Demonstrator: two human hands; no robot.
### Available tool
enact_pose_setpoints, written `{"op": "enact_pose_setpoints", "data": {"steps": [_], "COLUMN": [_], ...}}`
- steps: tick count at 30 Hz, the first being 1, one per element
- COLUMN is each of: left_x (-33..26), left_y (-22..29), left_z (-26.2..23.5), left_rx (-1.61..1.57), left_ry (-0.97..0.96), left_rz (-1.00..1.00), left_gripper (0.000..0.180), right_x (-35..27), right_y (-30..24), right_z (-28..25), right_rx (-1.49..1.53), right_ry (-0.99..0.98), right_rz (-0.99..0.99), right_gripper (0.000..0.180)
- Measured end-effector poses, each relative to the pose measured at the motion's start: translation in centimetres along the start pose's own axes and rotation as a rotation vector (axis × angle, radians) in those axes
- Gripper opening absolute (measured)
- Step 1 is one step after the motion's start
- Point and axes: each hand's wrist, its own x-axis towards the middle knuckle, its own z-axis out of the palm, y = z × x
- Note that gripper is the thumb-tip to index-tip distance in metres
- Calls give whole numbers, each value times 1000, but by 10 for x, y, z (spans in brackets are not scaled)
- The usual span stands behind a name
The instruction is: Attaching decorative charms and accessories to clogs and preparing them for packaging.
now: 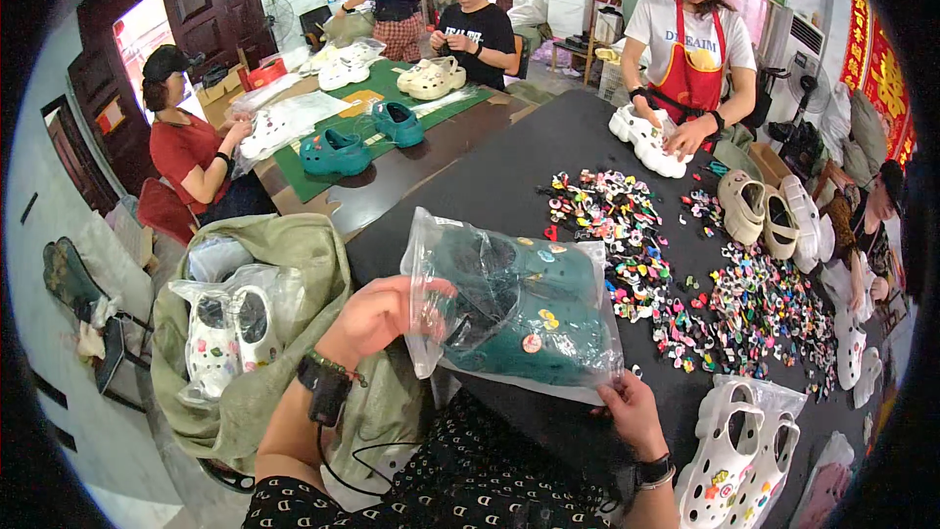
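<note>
A clear plastic bag with a pair of dark green clogs (534, 318) inside is held up between my hands, over the near edge of the black table. Small colourful charms dot the clogs. My left hand (387, 318) grips the bag's left end, its fingertips seen through the plastic; whether they are inside or behind it I cannot tell. Pinched in my right hand (632, 411) is the bag's lower right corner. White clogs in a clear bag (749, 451) lie right of my right hand. To the left, an olive sack (313, 255) holds bagged white clogs (230, 333).
Heaps of small colourful charms (749, 304) cover the black table (490, 176), with beige clogs (754, 206) beyond. Across it a person in a red apron (690, 59) handles white clogs (651, 137). Other people work around a second table with teal clogs (335, 152) on a green mat (294, 176).
</note>
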Motion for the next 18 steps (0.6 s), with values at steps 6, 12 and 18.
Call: {"op": "enact_pose_setpoints", "data": {"steps": [6, 12, 18], "left_x": [41, 64, 81], "left_y": [-31, -45, -37], "left_z": [-31, -22, -45], "left_rx": [1413, 1782, 1924], "left_ry": [-56, 62, -56], "left_rz": [582, 558, 388], "left_gripper": [47, 82, 56], "right_x": [5, 12, 10], "right_y": [3, -7, -11], "right_z": [-2, 12, 16], "right_rx": [-107, -119, -287], "right_ry": [48, 55, 127], "right_rz": [0, -87, -170], "right_gripper": [16, 21, 19]}}
